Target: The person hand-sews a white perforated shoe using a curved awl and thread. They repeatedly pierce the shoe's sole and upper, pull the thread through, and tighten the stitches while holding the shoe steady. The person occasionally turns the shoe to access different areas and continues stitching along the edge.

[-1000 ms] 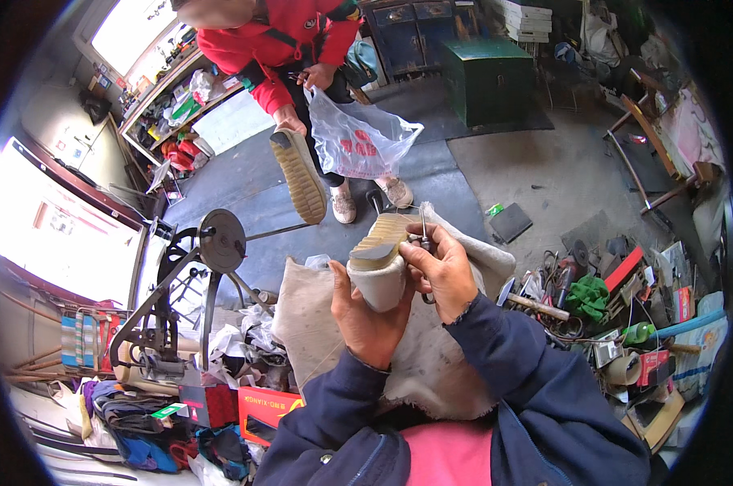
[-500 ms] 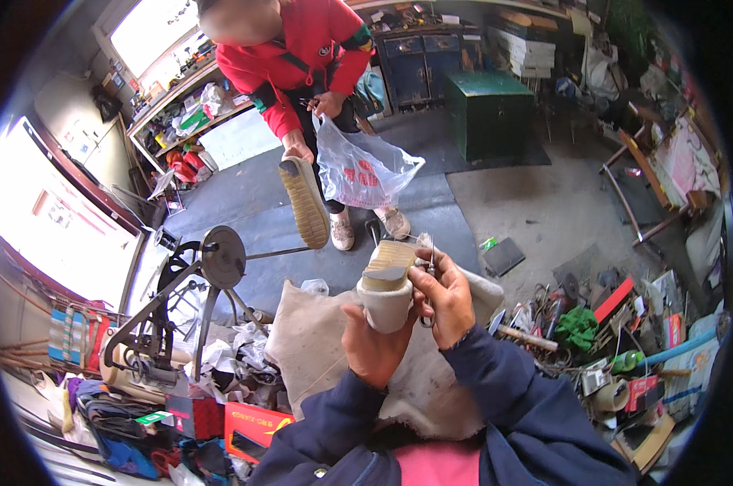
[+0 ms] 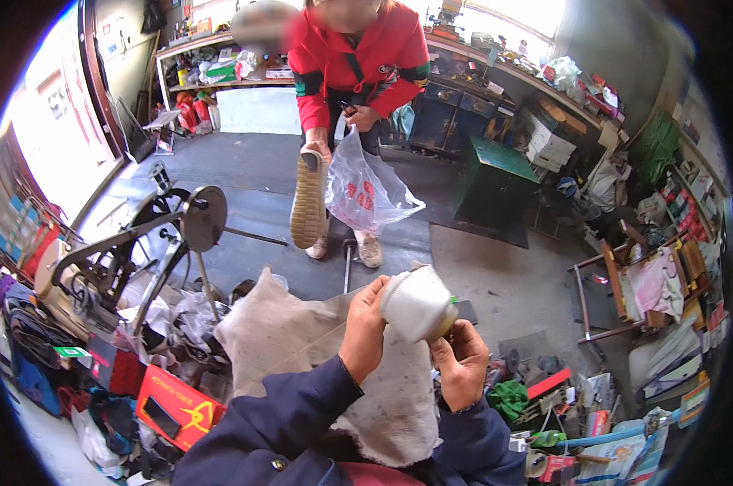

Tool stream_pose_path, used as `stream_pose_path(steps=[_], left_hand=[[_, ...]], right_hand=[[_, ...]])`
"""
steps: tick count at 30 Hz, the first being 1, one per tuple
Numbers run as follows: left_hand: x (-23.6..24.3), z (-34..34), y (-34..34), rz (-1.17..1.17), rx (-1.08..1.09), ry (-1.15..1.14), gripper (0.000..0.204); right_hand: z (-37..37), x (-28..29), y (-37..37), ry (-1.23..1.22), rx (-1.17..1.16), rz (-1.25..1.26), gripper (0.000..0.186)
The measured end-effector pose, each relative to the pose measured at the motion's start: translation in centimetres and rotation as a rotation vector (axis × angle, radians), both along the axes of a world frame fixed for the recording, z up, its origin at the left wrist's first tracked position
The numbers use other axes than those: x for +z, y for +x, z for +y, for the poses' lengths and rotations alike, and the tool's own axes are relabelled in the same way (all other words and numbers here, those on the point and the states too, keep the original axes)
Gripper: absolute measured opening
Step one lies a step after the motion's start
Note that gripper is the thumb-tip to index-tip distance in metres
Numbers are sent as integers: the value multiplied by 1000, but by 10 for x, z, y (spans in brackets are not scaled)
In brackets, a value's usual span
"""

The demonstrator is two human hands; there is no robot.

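A white shoe (image 3: 416, 305) is raised in front of me above my lap, one rounded end of its upper toward me. My left hand (image 3: 361, 330) is closed round its left side, gripping it. At the shoe's lower right, my right hand (image 3: 463, 364) is closed in a pinch next to the yellowish sole edge. A small dark bit shows at its fingertips, too small to name. A pale, stained cloth (image 3: 301, 340) covers my lap beneath both hands.
Facing me, a person in red (image 3: 358, 65) holds another shoe (image 3: 308, 202) sole outward and a clear plastic bag (image 3: 366, 190). At left stands a hand-cranked machine with a wheel (image 3: 203, 219). A red box (image 3: 176, 407) and a green chest (image 3: 496, 182) flank my work area.
The white shoe has been turned over and lifted, so its upper now shows instead of its sole. The thin metal tool seen in my right hand is now hidden. My view has swung right.
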State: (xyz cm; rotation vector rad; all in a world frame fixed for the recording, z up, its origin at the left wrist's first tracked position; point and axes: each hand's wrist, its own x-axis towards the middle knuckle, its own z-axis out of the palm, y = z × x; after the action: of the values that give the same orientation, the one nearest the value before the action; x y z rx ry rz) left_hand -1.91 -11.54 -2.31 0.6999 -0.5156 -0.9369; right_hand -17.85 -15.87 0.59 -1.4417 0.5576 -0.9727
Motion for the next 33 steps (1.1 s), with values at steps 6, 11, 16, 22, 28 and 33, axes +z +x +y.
stream_pose_path(steps=[6, 11, 16, 22, 28, 33], left_hand=[[2, 12, -28, -129, 79, -212, 54], [-2, 28, -19, -81, -256, -289, 103], [-2, 31, -12, -692, -73, -221, 93], [-4, 24, -18, -441, -69, -19, 41], [-16, 9, -14, -154, -124, 36, 36], [-26, 16, -9, -251, -175, 5, 37]], right_hand=[[-9, 15, -18, -65, -86, 65, 17], [-14, 18, -15, -13, -114, -64, 25], [-3, 14, -6, 91, -157, -93, 23], [4, 20, -4, 113, -22, 63, 19], [-2, 27, -10, 279, 68, 244, 15], [-12, 27, -13, 436, 7, 84, 13]])
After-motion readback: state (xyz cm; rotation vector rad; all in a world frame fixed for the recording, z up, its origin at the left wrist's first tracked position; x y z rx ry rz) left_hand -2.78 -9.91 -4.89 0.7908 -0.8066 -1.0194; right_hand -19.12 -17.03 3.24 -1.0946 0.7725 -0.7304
